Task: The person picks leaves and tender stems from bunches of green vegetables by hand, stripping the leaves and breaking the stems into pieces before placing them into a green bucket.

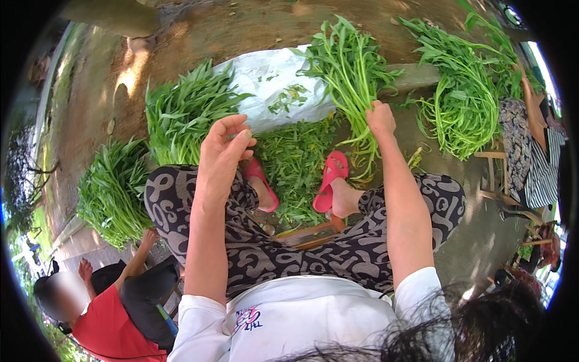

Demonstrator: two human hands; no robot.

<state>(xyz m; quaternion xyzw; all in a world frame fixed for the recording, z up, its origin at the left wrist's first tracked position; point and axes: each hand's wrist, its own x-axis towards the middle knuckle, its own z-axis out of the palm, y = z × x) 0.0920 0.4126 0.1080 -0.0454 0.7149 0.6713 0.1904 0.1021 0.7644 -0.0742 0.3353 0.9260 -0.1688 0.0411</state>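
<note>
My right hand [381,118] is closed around pale green stems at the near right side of a loose heap of water spinach [346,72]. The leaves of that heap point away from me, and stem ends trail toward my right foot. My left hand [226,151] is raised above my left knee with its fingers bent and apart, and nothing shows in it. Beyond it stands a neater, upright-leaning bunch of water spinach [185,113]. A white woven plastic sack [253,68] is spread between the two lots, with a few leaf scraps [288,97] on it.
Trimmed leaves [294,169] cover the ground between my pink sandals [332,181]. I sit on a low wooden stool [307,235]. A person in red [113,326] sits at left beside more greens [113,194]. Another person's arm [530,104] reaches over a far-right heap [470,104]. Concrete kerb [414,77].
</note>
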